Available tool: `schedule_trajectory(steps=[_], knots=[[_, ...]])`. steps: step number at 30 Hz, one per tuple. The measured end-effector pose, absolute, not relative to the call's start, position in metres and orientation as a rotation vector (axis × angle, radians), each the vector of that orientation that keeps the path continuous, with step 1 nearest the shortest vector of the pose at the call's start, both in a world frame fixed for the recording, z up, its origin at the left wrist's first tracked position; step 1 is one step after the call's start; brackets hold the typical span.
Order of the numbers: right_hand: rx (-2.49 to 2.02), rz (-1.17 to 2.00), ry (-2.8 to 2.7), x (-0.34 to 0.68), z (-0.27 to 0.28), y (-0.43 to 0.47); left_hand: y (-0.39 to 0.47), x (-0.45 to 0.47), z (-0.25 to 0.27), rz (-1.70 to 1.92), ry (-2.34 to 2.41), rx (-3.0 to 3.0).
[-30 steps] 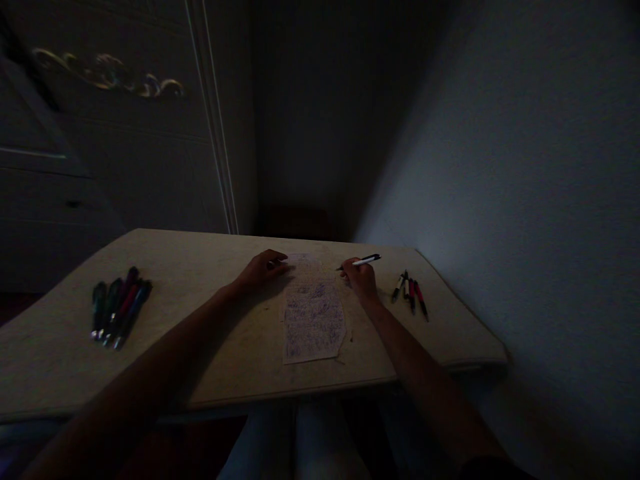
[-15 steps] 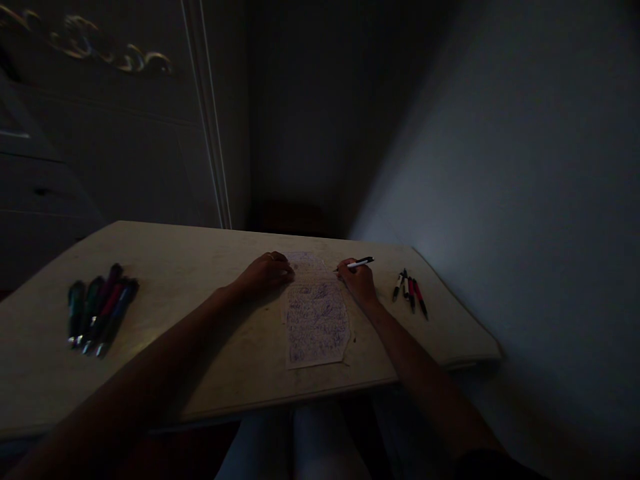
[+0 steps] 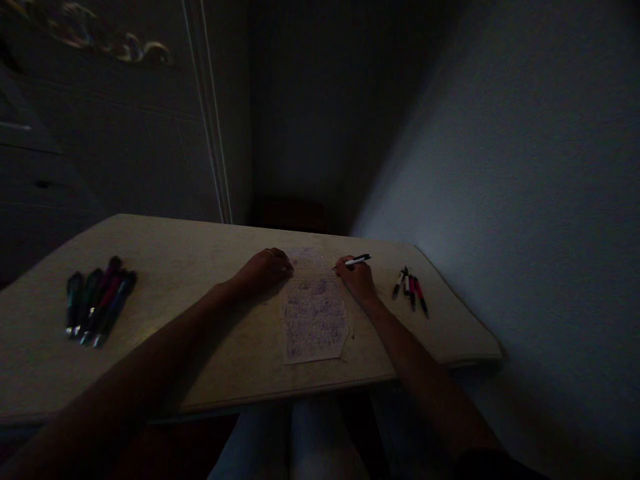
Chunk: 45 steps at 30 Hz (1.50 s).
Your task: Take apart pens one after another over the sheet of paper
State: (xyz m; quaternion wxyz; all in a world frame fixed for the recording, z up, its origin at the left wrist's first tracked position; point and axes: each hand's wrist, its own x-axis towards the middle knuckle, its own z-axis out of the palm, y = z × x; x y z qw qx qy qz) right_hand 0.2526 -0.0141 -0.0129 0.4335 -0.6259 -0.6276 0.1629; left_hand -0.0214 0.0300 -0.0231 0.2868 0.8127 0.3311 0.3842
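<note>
In the dim head view a sheet of paper, covered in blue-purple ink marks, lies on the pale table before me. My right hand grips a white and black pen at the paper's upper right edge. The pen's tip points left toward the sheet, and its black end points right. My left hand, with a ring on one finger, rests flat at the paper's upper left edge. Its fingers lie stretched out, their tips touching the sheet.
Several dark coloured pens lie bunched on the table's left side. Several smaller pens, white, black and red, lie to the right of my right hand. A wall rises at the right, and furniture with an ornate trim stands at the left.
The view has shifted slightly, so the table and pens sit a little higher. Both hands keep nearly the same places on the paper, and the pen stays in my right hand.
</note>
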Motion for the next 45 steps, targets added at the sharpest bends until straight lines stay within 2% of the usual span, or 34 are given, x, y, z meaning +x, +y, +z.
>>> schedule_trajectory(steps=[5, 45], knots=[[-1.587, 0.409, -1.568, 0.252, -0.014, -0.015, 0.028, -0.023, -0.019, 0.775, 0.97, 2.624], [-1.602, 0.313, -1.536, 0.257, -0.018, -0.013, 0.027, -0.025, -0.021, 0.702, 1.071, 2.599]])
